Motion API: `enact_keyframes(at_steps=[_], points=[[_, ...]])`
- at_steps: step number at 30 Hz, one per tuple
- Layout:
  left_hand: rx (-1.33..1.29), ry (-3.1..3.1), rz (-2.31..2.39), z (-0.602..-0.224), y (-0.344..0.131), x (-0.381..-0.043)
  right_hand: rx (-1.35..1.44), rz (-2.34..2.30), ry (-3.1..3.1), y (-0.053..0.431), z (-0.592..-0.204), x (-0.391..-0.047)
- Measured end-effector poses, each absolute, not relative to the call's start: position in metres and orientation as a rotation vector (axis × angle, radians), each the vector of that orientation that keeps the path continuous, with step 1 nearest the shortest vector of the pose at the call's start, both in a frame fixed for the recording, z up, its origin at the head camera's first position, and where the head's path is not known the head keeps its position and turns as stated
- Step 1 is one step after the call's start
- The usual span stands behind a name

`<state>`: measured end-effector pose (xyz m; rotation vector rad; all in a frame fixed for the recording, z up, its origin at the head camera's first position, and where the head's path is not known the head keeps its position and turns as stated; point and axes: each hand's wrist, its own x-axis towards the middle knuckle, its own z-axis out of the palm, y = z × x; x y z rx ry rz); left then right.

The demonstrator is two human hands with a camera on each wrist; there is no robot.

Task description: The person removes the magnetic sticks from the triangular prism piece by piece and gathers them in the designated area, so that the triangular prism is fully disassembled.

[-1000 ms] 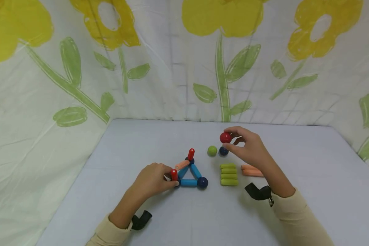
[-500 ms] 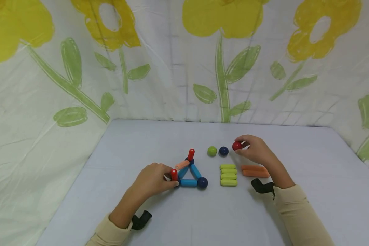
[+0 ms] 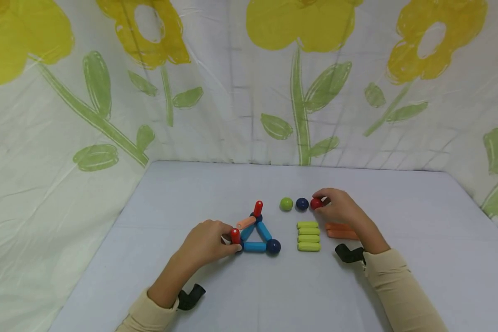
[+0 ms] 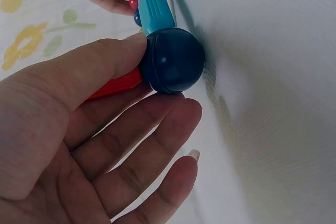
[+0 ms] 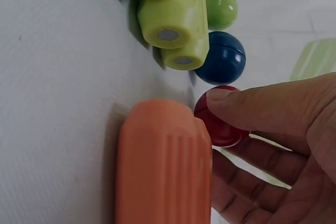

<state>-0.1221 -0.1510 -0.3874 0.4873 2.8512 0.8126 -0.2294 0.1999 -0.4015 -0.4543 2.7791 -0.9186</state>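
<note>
My left hand (image 3: 209, 240) grips a dark blue ball (image 4: 176, 60) at the near left corner of a triangle of blue magnetic rods (image 3: 255, 247), thumb against its side. From that ball a red rod (image 3: 235, 236) stands up. The far corner ball (image 3: 256, 216) carries another red rod (image 3: 258, 207) and a slanting peach rod (image 3: 246, 223); the right corner ball (image 3: 273, 246) has none on top. My right hand (image 3: 339, 205) pinches a red ball (image 3: 316, 204) between thumb and fingers, low over the table, just right of a loose dark blue ball (image 3: 302, 204).
A green ball (image 3: 286, 204) lies left of the loose blue one. Nearer me are several lime-green rods (image 3: 309, 238) side by side and orange rods (image 3: 341, 234), partly under my right wrist in the head view. A flowered cloth (image 3: 240, 92) hangs behind the white table (image 3: 191, 189).
My right hand has carried the red ball from above the loose blue ball rightward and down, then slightly back left beside it. The left hand and the triangle have stayed still.
</note>
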Motion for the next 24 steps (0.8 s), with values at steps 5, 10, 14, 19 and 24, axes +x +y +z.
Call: enact_keyframes(at_steps=[5, 10, 14, 19, 24], points=[[0.496, 2.85, 0.815, -0.388, -0.151, -0.122, -0.454, -0.924, 2.771, 0.199, -0.404, -0.231], [0.505, 2.854, 0.812, -0.388, -0.151, -0.122, -0.452, -0.938, 2.762, 0.199, -0.403, -0.229], [0.508, 2.859, 0.809, -0.388, -0.151, -0.122, -0.443, -0.941, 2.759, 0.2, -0.4, -0.228], [0.521, 2.859, 0.816, -0.388, -0.152, -0.122, -0.452, -0.923, 2.786, 0.202, -0.395, -0.226], [0.537, 2.859, 0.821, -0.388, -0.152, -0.122, -0.599, -0.961, 2.878, 0.197, -0.387, -0.222]])
